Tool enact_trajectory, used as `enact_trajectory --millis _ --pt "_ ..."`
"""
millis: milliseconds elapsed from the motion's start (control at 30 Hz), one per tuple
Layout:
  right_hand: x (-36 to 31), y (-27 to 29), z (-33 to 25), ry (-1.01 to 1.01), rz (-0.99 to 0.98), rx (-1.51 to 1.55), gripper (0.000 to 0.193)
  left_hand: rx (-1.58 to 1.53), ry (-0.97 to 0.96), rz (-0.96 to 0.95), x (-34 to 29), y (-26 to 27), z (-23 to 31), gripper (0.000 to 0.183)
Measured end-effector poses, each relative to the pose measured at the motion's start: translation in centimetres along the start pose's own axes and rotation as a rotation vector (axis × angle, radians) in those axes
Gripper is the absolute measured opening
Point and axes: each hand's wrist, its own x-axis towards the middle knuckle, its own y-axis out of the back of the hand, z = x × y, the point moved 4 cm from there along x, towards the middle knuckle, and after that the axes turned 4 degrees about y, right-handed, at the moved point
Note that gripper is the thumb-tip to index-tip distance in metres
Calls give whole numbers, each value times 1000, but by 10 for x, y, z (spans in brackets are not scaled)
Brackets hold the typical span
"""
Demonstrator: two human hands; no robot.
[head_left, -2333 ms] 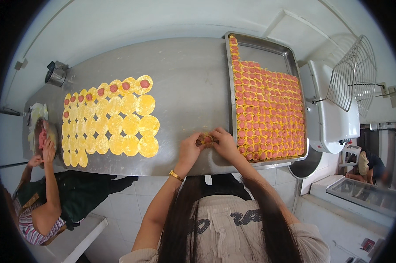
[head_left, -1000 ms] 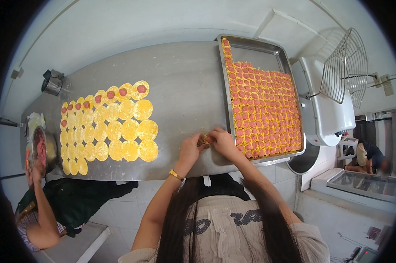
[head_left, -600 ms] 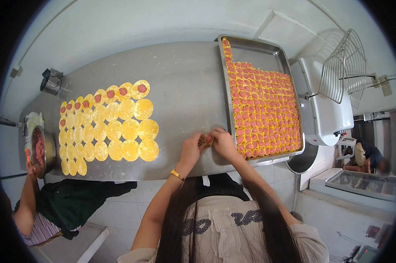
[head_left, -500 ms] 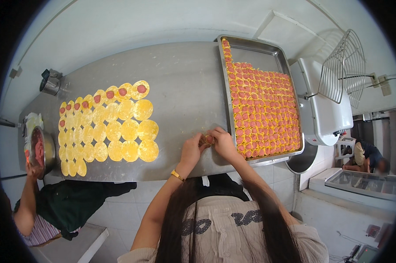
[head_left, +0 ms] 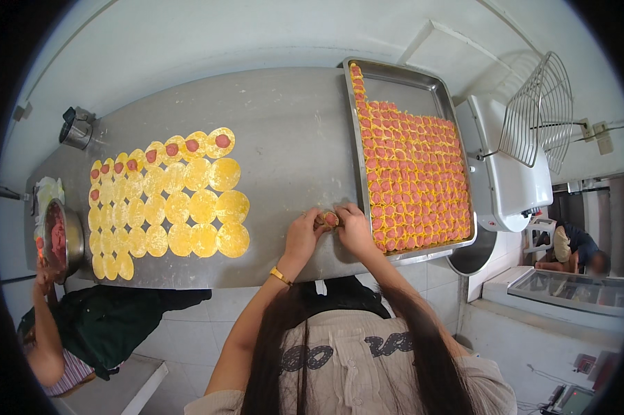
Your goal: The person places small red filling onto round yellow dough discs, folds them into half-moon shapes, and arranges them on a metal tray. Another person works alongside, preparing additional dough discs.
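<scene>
Near the front edge of the steel table, both my hands meet around one small dumpling [head_left: 330, 219], a yellow wrapper with pink meat filling showing on top. My left hand [head_left: 305, 236] pinches it from the left. From the other side, the fingers of my right hand [head_left: 354, 231] press on its edge. Just right of that hand stands a metal tray [head_left: 403, 71] filled with rows of the same open-topped dumplings [head_left: 419, 180]. To the left, round yellow wrappers [head_left: 203, 238] lie in overlapping rows, and several in the far row carry balls of pink filling [head_left: 171, 149].
A co-worker's hand [head_left: 46, 272] is at a steel bowl [head_left: 74, 242] of pink filling on the far left. A metal cup [head_left: 77, 130] stands at the back left. Right of the tray are a white appliance [head_left: 509, 166] and a wire rack [head_left: 540, 114]. Another person [head_left: 580, 249] bends down farther right.
My fingers have shifted slightly around the dumpling, and its pink top shows more plainly. At the left, the co-worker's hand has moved a little lower beside the bowl.
</scene>
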Motion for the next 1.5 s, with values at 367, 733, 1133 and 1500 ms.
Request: enact_trajectory --millis 367,733,1133,1500 --pt "0 -2 -6 -38 -14 33 41 72 -57 6 3 4 2 29" --pt "10 -6 -15 66 -87 39 23 136 94 188 30 52 -13 12" --pt "116 132 117 -188 207 226 41 522 433 535 121 207 -83 28" --pt "279 157 246 -88 31 -68 28 -852 521 711 137 194 -156 22"
